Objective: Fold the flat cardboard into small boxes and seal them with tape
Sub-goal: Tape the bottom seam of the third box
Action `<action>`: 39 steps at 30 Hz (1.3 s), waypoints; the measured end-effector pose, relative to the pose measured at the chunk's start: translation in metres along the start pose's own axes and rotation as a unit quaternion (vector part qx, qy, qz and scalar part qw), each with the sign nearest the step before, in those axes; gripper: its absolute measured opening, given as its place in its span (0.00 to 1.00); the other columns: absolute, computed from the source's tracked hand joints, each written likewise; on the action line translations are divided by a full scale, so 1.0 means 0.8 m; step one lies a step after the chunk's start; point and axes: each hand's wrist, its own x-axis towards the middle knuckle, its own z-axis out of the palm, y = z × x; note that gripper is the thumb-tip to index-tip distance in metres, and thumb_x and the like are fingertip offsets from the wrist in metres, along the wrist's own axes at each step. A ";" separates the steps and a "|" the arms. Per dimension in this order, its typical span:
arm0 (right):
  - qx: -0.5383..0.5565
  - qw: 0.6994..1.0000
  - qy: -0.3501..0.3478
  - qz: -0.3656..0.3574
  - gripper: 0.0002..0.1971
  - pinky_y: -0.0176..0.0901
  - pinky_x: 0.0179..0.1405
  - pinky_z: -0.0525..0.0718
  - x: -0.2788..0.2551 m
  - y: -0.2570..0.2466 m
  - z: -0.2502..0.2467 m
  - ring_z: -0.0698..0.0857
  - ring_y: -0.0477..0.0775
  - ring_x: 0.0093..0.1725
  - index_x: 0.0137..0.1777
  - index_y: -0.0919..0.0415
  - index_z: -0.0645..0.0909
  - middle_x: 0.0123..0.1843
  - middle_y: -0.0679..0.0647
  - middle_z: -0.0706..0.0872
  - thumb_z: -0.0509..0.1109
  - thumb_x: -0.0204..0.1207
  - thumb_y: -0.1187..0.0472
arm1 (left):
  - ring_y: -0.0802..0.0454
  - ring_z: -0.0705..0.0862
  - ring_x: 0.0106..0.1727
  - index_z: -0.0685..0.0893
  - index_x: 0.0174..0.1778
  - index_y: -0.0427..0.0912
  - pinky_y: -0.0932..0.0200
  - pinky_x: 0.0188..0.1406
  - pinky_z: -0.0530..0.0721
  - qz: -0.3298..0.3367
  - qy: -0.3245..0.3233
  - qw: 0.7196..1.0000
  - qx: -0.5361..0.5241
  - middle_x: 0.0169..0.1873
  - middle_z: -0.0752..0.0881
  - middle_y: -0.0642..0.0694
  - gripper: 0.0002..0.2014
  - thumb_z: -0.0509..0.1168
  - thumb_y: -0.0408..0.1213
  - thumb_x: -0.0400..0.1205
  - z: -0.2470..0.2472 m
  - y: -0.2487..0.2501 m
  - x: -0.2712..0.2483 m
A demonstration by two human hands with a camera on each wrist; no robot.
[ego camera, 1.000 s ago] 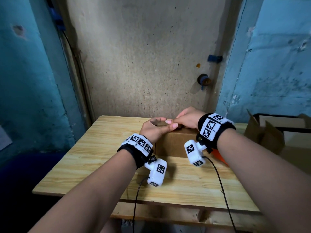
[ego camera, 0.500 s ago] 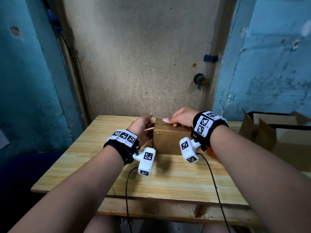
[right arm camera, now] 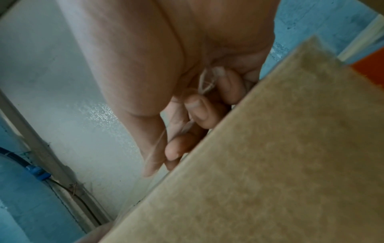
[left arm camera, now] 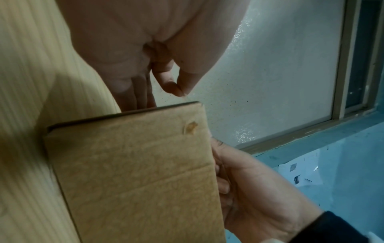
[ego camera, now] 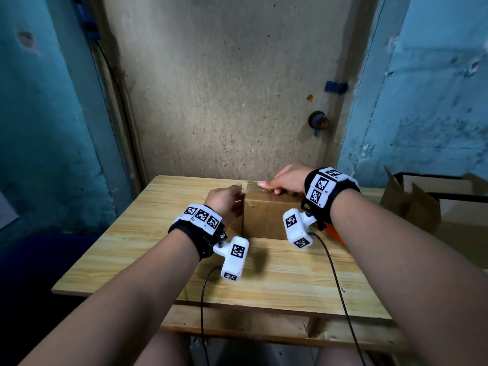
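Observation:
A small brown cardboard box [ego camera: 266, 215] stands closed in the middle of the wooden table [ego camera: 148, 233]. My left hand [ego camera: 225, 200] is at the box's left side. In the left wrist view its thumb and forefinger pinch a thin strand of clear tape [left arm camera: 184, 96] just above the box [left arm camera: 135, 172], and the other fingers lie straight along the side. My right hand [ego camera: 286, 179] rests on the box's top, forefinger reaching to the left edge. In the right wrist view its curled fingers [right arm camera: 197, 111] hold crumpled clear tape [right arm camera: 205, 85] against the box [right arm camera: 270, 164].
A larger open cardboard carton [ego camera: 417, 204] stands at the table's right end. Something orange [ego camera: 336, 235] lies behind my right wrist. A rough wall panel with a round knob [ego camera: 318, 122] rises right behind the table. Camera cables hang over the near edge.
My left hand has left the right hand on the box's top and dropped to the box's left side. The right hand stays on top.

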 end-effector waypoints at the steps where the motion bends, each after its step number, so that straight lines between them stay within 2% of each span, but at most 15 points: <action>1: -0.002 1.000 -0.004 0.004 0.23 0.42 0.40 0.77 0.000 -0.001 0.000 0.81 0.47 0.37 0.44 0.53 0.92 0.32 0.41 0.90 0.82 0.69 0.32 | 0.42 0.87 0.36 0.84 0.49 0.32 0.50 0.41 0.86 -0.003 0.003 1.000 -0.002 0.36 0.86 0.40 0.08 0.67 0.35 0.87 0.001 -0.001 0.001; 5: 0.001 1.000 -0.018 0.007 0.26 0.44 0.41 0.77 0.001 -0.002 -0.001 0.83 0.48 0.41 0.49 0.54 0.93 0.39 0.42 0.94 0.83 0.67 0.31 | 0.41 0.84 0.39 0.85 0.58 0.24 0.51 0.41 0.83 -0.014 0.025 1.000 0.005 0.41 0.86 0.35 0.17 0.72 0.37 0.84 -0.001 -0.008 0.003; 7: -0.006 1.000 -0.017 0.012 0.23 0.43 0.39 0.76 0.002 -0.003 -0.001 0.81 0.48 0.38 0.42 0.52 0.91 0.32 0.41 0.90 0.83 0.67 0.31 | 0.42 0.83 0.42 0.86 0.59 0.22 0.51 0.40 0.80 -0.013 0.045 0.998 0.032 0.42 0.85 0.33 0.22 0.75 0.40 0.81 -0.001 -0.014 0.003; 11: -0.021 1.000 -0.010 0.017 0.22 0.44 0.39 0.76 -0.003 -0.007 0.001 0.80 0.48 0.36 0.34 0.52 0.87 0.23 0.41 0.85 0.84 0.67 0.33 | 0.41 0.85 0.35 0.88 0.51 0.28 0.51 0.38 0.84 -0.011 0.090 0.995 0.047 0.32 0.86 0.39 0.30 0.80 0.54 0.69 0.006 -0.022 -0.001; 13: -0.036 0.999 -0.005 0.019 0.23 0.44 0.40 0.77 -0.006 -0.009 0.001 0.82 0.49 0.38 0.34 0.52 0.87 0.28 0.44 0.87 0.85 0.66 0.33 | 0.38 0.90 0.39 0.80 0.70 0.31 0.45 0.49 0.91 -0.012 0.101 0.994 0.050 0.37 0.90 0.38 0.44 0.82 0.55 0.64 0.007 -0.021 -0.003; 14: -0.040 0.999 -0.004 0.019 0.23 0.44 0.40 0.78 -0.008 -0.010 0.002 0.82 0.49 0.38 0.35 0.52 0.88 0.30 0.45 0.88 0.85 0.65 0.32 | 0.39 0.89 0.41 0.71 0.79 0.37 0.44 0.51 0.91 -0.004 0.105 0.992 0.064 0.42 0.90 0.37 0.45 0.81 0.50 0.70 0.008 -0.018 -0.004; 15: -0.041 0.999 -0.006 0.018 0.23 0.44 0.41 0.78 -0.008 -0.011 0.002 0.83 0.49 0.39 0.36 0.52 0.89 0.32 0.45 0.89 0.85 0.65 0.32 | 0.42 0.89 0.41 0.64 0.85 0.44 0.44 0.50 0.91 0.018 0.101 0.991 0.081 0.47 0.89 0.37 0.43 0.79 0.43 0.76 0.008 -0.014 -0.003; 17: -0.041 0.999 -0.008 0.020 0.23 0.44 0.41 0.79 -0.011 -0.013 0.001 0.83 0.49 0.39 0.38 0.52 0.90 0.32 0.44 0.90 0.85 0.65 0.32 | 0.42 0.90 0.43 0.67 0.84 0.48 0.44 0.49 0.92 0.071 0.080 0.986 0.131 0.51 0.90 0.37 0.36 0.73 0.31 0.81 0.008 -0.007 0.002; 19: -0.046 0.999 -0.005 0.024 0.22 0.43 0.37 0.76 -0.017 -0.016 -0.001 0.81 0.48 0.35 0.37 0.52 0.89 0.23 0.42 0.86 0.84 0.66 0.32 | 0.42 0.88 0.42 0.84 0.71 0.40 0.46 0.49 0.90 0.094 0.060 0.978 0.174 0.47 0.92 0.41 0.19 0.68 0.25 0.83 0.010 -0.001 0.002; 21: -0.051 0.998 -0.005 0.026 0.22 0.42 0.34 0.73 -0.023 -0.020 -0.001 0.79 0.48 0.32 0.37 0.52 0.88 0.18 0.41 0.82 0.84 0.67 0.32 | 0.42 0.87 0.45 0.90 0.56 0.37 0.48 0.48 0.87 0.061 0.042 0.987 0.145 0.44 0.91 0.43 0.12 0.62 0.24 0.85 0.012 0.008 0.001; 23: -0.056 0.998 -0.002 0.025 0.23 0.42 0.32 0.72 -0.025 -0.023 0.003 0.78 0.48 0.31 0.37 0.52 0.88 0.18 0.41 0.81 0.83 0.67 0.32 | 0.39 0.87 0.51 0.89 0.55 0.35 0.49 0.51 0.84 0.016 0.031 0.994 0.107 0.49 0.90 0.40 0.12 0.60 0.27 0.85 0.013 0.018 -0.002; 26: -0.052 0.998 -0.018 0.031 0.23 0.40 0.27 0.70 -0.027 -0.031 0.012 0.75 0.47 0.25 0.36 0.52 0.87 0.19 0.43 0.80 0.82 0.70 0.32 | 0.34 0.84 0.66 0.84 0.66 0.28 0.46 0.68 0.83 0.025 0.029 0.983 0.180 0.65 0.86 0.32 0.18 0.60 0.38 0.89 0.018 0.026 0.000; 30: 0.018 0.997 -0.062 0.031 0.17 0.29 0.13 0.66 -0.027 -0.033 0.017 0.70 0.41 0.18 0.40 0.54 0.87 0.26 0.42 0.88 0.81 0.76 0.40 | 0.36 0.83 0.67 0.84 0.67 0.29 0.59 0.54 0.71 0.051 0.050 0.947 0.312 0.66 0.85 0.33 0.27 0.56 0.52 0.92 0.020 0.018 0.000; 34: 0.057 0.990 -0.115 0.051 0.16 0.30 0.11 0.65 -0.031 -0.039 0.009 0.71 0.39 0.20 0.45 0.54 0.87 0.32 0.42 0.90 0.75 0.82 0.41 | 0.35 0.82 0.68 0.84 0.68 0.29 0.57 0.56 0.71 0.060 0.043 0.930 0.361 0.67 0.85 0.31 0.26 0.54 0.50 0.93 0.024 0.022 0.003; 39: 0.078 0.980 -0.157 0.091 0.19 0.28 0.09 0.65 -0.042 -0.054 -0.002 0.73 0.37 0.12 0.45 0.57 0.82 0.35 0.48 0.87 0.69 0.86 0.41 | 0.34 0.81 0.70 0.83 0.69 0.26 0.53 0.64 0.74 0.068 0.032 0.918 0.390 0.68 0.84 0.30 0.25 0.50 0.44 0.94 0.026 0.025 -0.004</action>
